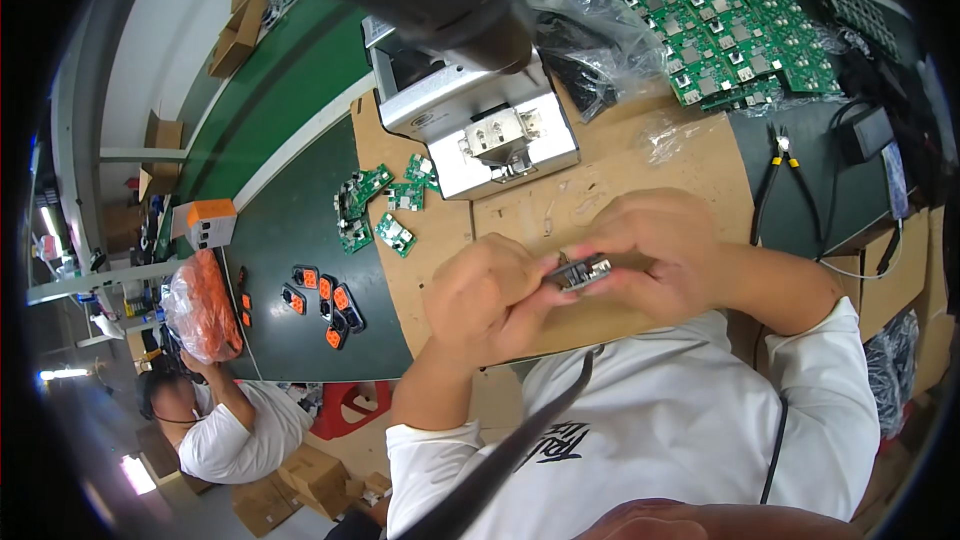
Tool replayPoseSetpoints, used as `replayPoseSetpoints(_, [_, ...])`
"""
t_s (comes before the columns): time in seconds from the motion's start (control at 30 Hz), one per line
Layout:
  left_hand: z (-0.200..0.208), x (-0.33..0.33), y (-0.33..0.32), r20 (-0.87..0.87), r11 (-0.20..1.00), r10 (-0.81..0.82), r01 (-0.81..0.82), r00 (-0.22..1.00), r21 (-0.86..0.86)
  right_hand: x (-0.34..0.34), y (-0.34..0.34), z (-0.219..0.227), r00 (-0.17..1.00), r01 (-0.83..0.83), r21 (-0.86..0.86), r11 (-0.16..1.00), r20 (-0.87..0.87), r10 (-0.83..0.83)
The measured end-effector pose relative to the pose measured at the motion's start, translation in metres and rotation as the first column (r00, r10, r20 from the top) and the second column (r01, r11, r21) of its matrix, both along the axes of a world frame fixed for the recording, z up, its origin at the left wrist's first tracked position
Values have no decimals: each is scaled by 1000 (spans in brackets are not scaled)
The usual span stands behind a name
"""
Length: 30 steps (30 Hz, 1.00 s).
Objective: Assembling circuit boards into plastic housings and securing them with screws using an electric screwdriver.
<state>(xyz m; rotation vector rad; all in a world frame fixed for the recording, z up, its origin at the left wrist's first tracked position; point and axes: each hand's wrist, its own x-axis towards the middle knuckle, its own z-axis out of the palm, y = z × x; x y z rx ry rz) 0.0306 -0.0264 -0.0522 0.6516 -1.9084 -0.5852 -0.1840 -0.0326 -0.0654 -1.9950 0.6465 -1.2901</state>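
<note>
My left hand (483,292) and my right hand (665,252) meet above the brown cardboard sheet (690,165). Thumbs and fingertips of both pinch a small dark part with silver metal pieces (578,273) between them. The fingers cover much of it, so its exact kind does not show. Just beyond my hands stands a silver metal machine (470,110) with a small metal fixture on its front. Several small green circuit boards (395,235) lie beyond and to the left of my left hand. Farther left are several black-and-orange handheld pieces (345,302) on the dark green tabletop (300,180).
Large green circuit board panels (690,30) and clear plastic wrap (610,15) fill the far right. Cutting pliers (783,150) and a black power adapter (868,135) lie at right. A co-worker (235,430) at left touches an orange bundle in plastic (203,305). A dark cylinder (490,35) hangs overhead.
</note>
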Motion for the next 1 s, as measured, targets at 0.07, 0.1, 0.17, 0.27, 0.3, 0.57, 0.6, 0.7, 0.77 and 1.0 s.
replayPoseSetpoints(0.07, [-1,1,-1,4,1000,1,-1,1000,-1,-3,-3,2,999,-13,47,999,-42,15])
replayPoseSetpoints(0.1, [-1,2,-3,31,999,4,-5,999,41,-4,-9,0,997,-73,117,990,-10,75])
replayPoseSetpoints(0.17, [1,3,-8,52,968,7,-20,999,251,-4,-8,-6,962,-263,449,854,194,194])
replayPoseSetpoints(0.27, [5,10,-24,20,951,92,-94,996,293,1,-15,-14,840,-491,609,623,520,155])
replayPoseSetpoints(0.3, [13,11,-38,-177,982,119,-89,977,169,1,-18,-17,850,-465,608,644,510,132])
replayPoseSetpoints(0.57, [191,-9,-99,-311,797,-461,542,831,266,3,-15,-2,819,-426,708,563,566,-92])
replayPoseSetpoints(0.6, [193,-6,-102,-244,686,-585,632,774,361,1,-14,5,807,-429,754,498,567,-163])
replayPoseSetpoints(0.7, [163,-16,-91,-434,585,-429,609,792,535,-10,-22,-5,780,-465,773,431,588,-213])
replayPoseSetpoints(0.77, [132,-33,-78,-312,844,-65,219,948,490,-12,-23,-7,763,-514,765,390,615,-201])
replayPoseSetpoints(1.0, [91,-24,-90,-464,895,228,3,856,446,-5,-19,-19,639,-683,687,250,727,-253])
